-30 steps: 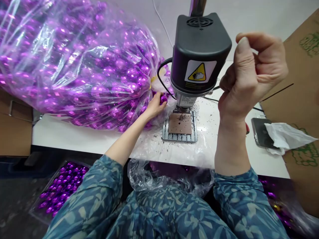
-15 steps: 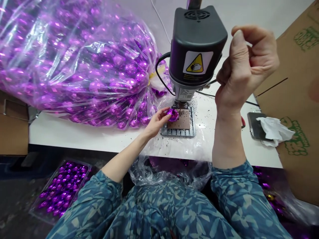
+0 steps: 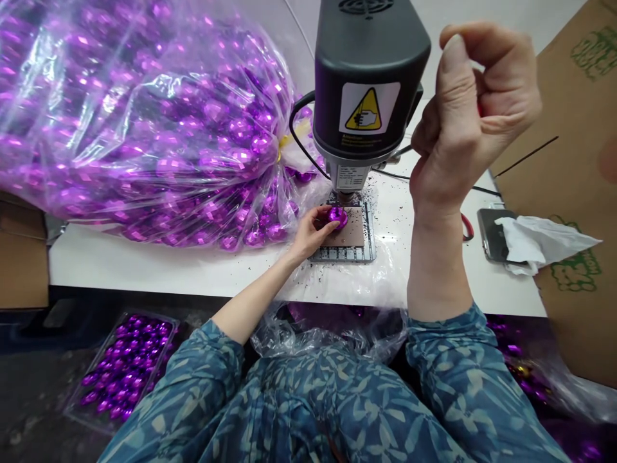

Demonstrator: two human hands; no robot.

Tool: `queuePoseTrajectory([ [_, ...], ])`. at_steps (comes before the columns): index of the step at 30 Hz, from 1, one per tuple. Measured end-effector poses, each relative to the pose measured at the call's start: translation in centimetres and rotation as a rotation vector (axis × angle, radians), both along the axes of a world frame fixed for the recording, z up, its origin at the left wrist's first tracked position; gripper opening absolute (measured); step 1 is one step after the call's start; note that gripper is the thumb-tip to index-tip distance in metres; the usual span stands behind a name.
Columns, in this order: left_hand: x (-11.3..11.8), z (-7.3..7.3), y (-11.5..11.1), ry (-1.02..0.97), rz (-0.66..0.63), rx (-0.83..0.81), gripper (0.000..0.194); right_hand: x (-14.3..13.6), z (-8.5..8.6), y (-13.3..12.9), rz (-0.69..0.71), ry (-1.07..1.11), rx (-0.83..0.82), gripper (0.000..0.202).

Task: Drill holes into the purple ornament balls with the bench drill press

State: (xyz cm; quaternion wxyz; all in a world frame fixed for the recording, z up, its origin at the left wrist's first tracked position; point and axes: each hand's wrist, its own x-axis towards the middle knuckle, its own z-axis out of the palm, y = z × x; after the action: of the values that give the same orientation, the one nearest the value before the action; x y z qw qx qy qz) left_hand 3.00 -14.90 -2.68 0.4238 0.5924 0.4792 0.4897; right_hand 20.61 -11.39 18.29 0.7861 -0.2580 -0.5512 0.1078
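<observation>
My left hand [image 3: 314, 231] pinches a shiny purple faceted bauble [image 3: 337, 217] between thumb and fingers. The bauble is over a brown square board [image 3: 354, 233] on the slotted metal base [image 3: 341, 255] of a bench drill press [image 3: 371, 71]. The drill's dark motor housing carries a yellow warning label, and its lower end is just behind the bauble; the bit itself I cannot make out. My right hand [image 3: 475, 109] is raised to the right of the housing, its fingers curled closed. A bit of red shows behind them, but what they grip is hidden.
A big clear bag of purple baubles [image 3: 159, 141] covers the table's left side. A phone-like dark object [image 3: 494, 235] with white tissue [image 3: 535, 241] lies at right, beside a cardboard box [image 3: 573, 193]. Below left is a clear tray [image 3: 166, 341] of purple baubles. Dark shavings litter the base.
My left hand has brought the bauble slightly right and turned it, nearer the drill's lower end. The view has shifted a little; my right hand stays raised and closed.
</observation>
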Motion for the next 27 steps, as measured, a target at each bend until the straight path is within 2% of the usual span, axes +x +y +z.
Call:
queuePoseTrajectory([
  [3,0.3,-0.1,-0.2,0.103,-0.003,0.076,0.055,0.0,-0.1,0.1,0.036,0.026,0.046,0.039],
  [6,0.7,-0.2,-0.4,0.198,-0.022,0.168,0.054,-0.1,-0.1,0.2,0.043,0.043,0.057,0.040],
  [12,1.3,-0.9,-0.7,0.099,-0.068,0.148,0.055,-0.1,-0.4,-0.9,0.012,0.019,0.049,0.043],
  [16,1.2,-1.0,-0.8,0.095,-0.055,0.139,0.057,-0.2,-1.7,-2.5,-0.016,0.016,0.032,0.038],
  [22,1.3,-1.1,-0.7,0.098,-0.053,0.132,0.058,-0.6,-3.7,-4.0,-0.130,0.045,-0.019,0.032],
  [27,1.3,-1.3,-0.6,0.086,-0.049,0.145,0.059,-0.5,-5.0,-3.5,-0.070,0.094,0.081,0.020],
])
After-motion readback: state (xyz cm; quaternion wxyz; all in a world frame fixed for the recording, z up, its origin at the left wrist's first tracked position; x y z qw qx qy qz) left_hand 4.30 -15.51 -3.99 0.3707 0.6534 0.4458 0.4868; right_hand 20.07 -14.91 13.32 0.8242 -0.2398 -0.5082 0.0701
